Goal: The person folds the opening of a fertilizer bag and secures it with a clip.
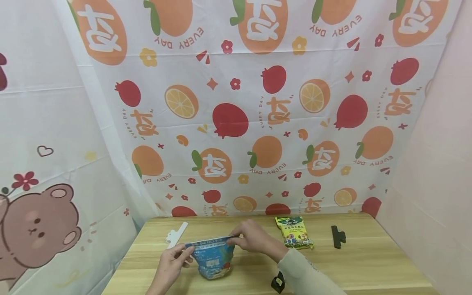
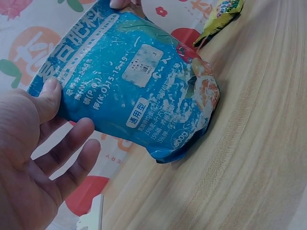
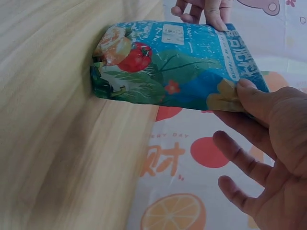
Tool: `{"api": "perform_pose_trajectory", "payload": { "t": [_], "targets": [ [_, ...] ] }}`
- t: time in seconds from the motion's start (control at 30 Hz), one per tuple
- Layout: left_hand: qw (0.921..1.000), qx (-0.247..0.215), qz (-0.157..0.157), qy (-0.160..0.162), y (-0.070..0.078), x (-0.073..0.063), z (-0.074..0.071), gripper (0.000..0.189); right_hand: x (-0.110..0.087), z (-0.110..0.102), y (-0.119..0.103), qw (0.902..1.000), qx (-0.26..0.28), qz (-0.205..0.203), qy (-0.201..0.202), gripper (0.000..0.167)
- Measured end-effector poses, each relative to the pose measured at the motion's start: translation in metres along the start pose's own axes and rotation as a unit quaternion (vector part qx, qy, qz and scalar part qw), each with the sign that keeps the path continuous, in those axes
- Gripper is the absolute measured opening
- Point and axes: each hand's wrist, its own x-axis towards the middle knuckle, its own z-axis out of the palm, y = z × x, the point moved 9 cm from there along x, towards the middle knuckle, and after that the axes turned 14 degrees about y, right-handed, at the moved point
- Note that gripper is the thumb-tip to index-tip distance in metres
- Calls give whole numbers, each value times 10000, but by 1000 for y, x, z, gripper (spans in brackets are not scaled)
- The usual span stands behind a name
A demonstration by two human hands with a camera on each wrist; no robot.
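Observation:
Both hands hold a blue printed fertilizer bag (image 1: 213,260) by its top edge, bottom end down at the wooden table. My left hand (image 1: 172,262) pinches the top left corner between thumb and forefinger; its other fingers stay loose, as the left wrist view shows. At the opposite corner my right hand (image 1: 254,237) pinches the top edge, thumb in front. In the right wrist view the bag (image 3: 158,67) shows printed vegetables, and the remaining fingers of the right hand (image 3: 273,139) hang free below it.
On the wooden table (image 1: 258,282), a white clip (image 1: 178,234) lies at the back left. A yellow packet (image 1: 294,232) sits behind the right forearm, with a black clip (image 1: 337,237) farther right. Another small black object (image 1: 278,282) lies beside the right sleeve. A fruit-print cloth (image 1: 250,123) hangs behind.

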Motion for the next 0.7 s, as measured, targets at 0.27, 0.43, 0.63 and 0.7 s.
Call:
{"api": "perform_pose_trajectory", "payload": {
  "t": [0.27, 0.43, 0.63, 0.7],
  "targets": [
    [10000, 22, 23, -47, -1, 0, -1, 28, -3, -1, 7, 9968, 715, 275, 238, 18],
    [9997, 63, 22, -219, 1, 0, 0, 30, -6, 1, 11, 9960, 770, 346, 278, 17],
    [9922, 480, 376, -1084, 7, 3, -1, 25, -8, 2, 12, 9956, 789, 427, 280, 16],
    [9847, 512, 629, -1545, 12, 3, -1, 21, -9, 2, 12, 9955, 795, 448, 271, 16]
  ]
}}
